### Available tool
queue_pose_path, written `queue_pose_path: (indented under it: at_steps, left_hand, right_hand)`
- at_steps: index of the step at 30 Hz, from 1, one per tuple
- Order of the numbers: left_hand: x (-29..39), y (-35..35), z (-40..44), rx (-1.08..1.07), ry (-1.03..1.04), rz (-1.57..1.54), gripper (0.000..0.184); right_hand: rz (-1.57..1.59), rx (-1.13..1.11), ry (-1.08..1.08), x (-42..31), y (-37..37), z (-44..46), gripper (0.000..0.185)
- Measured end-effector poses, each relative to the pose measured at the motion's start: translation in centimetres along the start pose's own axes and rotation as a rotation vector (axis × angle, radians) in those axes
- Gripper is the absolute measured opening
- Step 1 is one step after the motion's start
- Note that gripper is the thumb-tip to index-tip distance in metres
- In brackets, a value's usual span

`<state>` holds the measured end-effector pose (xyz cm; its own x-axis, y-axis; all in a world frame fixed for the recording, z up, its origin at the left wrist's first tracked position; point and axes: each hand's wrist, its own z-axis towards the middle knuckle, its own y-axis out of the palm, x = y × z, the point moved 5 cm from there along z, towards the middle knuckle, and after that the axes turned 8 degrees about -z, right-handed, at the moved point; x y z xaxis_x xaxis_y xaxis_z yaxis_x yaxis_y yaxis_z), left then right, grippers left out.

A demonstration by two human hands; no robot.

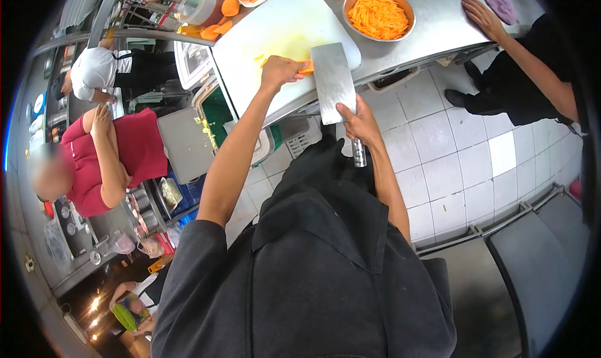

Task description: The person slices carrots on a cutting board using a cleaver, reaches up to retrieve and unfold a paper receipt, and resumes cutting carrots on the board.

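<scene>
Upper centre, the left hand (pixel 282 73) pinches a carrot piece (pixel 306 68) just left of the cleaver (pixel 332 79), blade up-frame, clenched in the right hand (pixel 362 122).

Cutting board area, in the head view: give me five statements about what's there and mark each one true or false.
1. The metal bowl holds shredded carrot. True.
2. The right hand grips a cleaver. True.
3. The left hand lies open on the bowl's rim. False: it holds a carrot piece beside the cleaver's blade.
4. The cutting board is green. False: it is white, with yellowish stains.
5. A co-worker's hand rests on the steel counter. True.
</scene>
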<state>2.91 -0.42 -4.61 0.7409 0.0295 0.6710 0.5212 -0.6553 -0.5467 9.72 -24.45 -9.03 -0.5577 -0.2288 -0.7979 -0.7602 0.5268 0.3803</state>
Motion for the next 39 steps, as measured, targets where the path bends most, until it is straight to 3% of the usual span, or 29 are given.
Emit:
queue_pose_path:
  at_steps: [9, 12, 15, 17, 24, 27, 30, 39]
  left_hand:
    - [0.7, 0.1, -0.6, 0.013, 0.02, 0.037, 0.039]
    - [1.0, 0.3, -0.8, 0.02, -0.01, 0.082, 0.047]
    - [0.5, 0.1, -0.4, 0.042, 0.013, 0.024, 0.039]
    - [0.3, 0.1, -0.3, -0.017, 0.012, -0.035, 0.047]
    - [0.5, 0.1, -0.9, -0.002, -0.01, -0.041, 0.047]
    - [0.8, -0.2, -1.1, 0.021, -0.009, 0.026, 0.048]
    - [1.2, 0.2, -0.9, 0.005, -0.001, 0.2, 0.048]
    - [2.2, 0.4, -1.6, 0.065, 0.085, 0.395, 0.047]
  right_hand:
    - [-0.004, -0.019, -0.017, 0.2, 0.7, 0.8, 0.034]
    - [0.016, -0.01, 0.001, 0.6, 0.9, 1.0, 0.034]
    - [0.16, -0.032, 0.016, 1.4, 1.3, 1.2, 0.034]
    - [0.166, -0.052, 0.003, 1.7, 1.2, 1.3, 0.034]
    - [0.197, -0.018, -0.021, 2.4, 1.1, 0.8, 0.038]
    - [0.26, 0.062, -0.114, 1.7, -0.2, 0.2, 0.03]
    - [0.109, 0.054, -0.053, 0.9, -0.5, 0.0, 0.037]
    - [0.002, 0.036, -0.024, 0.4, 0.6, 0.1, 0.03]
